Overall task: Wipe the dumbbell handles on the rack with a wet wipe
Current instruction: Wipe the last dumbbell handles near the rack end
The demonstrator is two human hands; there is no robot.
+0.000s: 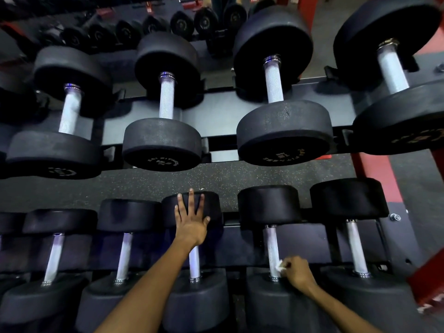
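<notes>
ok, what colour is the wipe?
White; the wipe shows in the head view, pinched in the right hand.

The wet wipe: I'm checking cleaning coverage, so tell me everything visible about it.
The wet wipe is a small white crumpled wad, mostly hidden in the grip of the right hand. Only a bunched edge pokes out past the fingers. It presses against the lower end of a silvery knurled dumbbell handle on the nearer rack row.

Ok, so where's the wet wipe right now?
In the head view it's low and right of centre: the wet wipe is pinched in the right hand against the near end of a dumbbell handle on the nearer row, second from the right.
</notes>
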